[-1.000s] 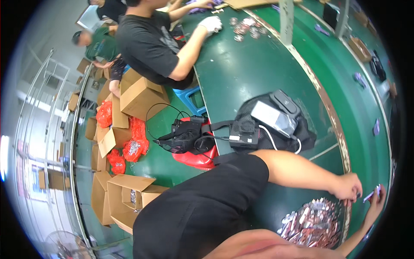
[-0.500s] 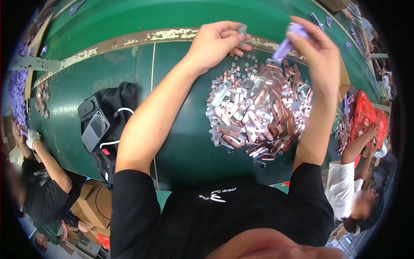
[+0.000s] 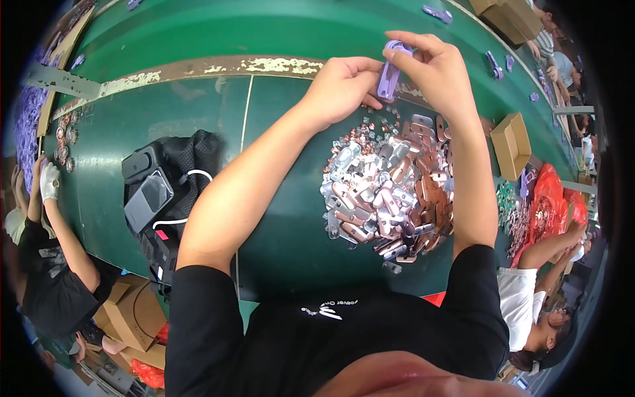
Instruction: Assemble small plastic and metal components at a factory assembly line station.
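Beyond the pile, near the table's far rail, my two hands meet at a long purple plastic part point(image 3: 389, 76). My right hand point(image 3: 440, 73) pinches its upper end between thumb and fingers, holding it upright and slightly tilted. Coming from the left, my left hand point(image 3: 344, 89) has its thumb and fingers closed against the part's left edge and lower end. Any small clear piece between the left fingertips cannot be made out. Below the hands lies a big pile of small oblong clear and copper-coloured pieces point(image 3: 390, 198), with tiny clear and copper bits point(image 3: 360, 142) at its far left edge.
A black mesh bag with a grey phone-like device point(image 3: 149, 202) and white cable lies left of my forearm. Past the rail point(image 3: 185, 71) runs a green belt with purple parts point(image 3: 495, 65). An open cardboard box point(image 3: 510, 145) and red plastic bag point(image 3: 548, 205) stand right. Co-workers sit both sides.
My right hand has moved left, bringing the purple part to my left hand. The clear piece seen in my left fingers is no longer distinguishable. The view has shifted slightly.
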The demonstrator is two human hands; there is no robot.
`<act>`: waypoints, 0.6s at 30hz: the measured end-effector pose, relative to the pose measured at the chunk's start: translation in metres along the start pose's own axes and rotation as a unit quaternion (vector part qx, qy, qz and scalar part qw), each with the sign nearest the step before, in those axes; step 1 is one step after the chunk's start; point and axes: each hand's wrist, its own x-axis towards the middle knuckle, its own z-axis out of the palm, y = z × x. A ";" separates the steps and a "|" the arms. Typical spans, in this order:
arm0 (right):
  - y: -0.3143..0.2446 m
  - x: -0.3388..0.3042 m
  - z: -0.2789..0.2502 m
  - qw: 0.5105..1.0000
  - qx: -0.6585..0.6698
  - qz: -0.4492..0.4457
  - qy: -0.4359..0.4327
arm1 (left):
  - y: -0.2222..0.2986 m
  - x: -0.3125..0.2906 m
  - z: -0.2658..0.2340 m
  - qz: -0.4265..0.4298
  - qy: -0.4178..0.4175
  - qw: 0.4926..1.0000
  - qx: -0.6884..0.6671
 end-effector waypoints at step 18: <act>0.027 0.008 0.020 0.992 0.029 -0.110 -0.049 | -0.013 -0.005 0.005 0.124 0.130 0.972 0.150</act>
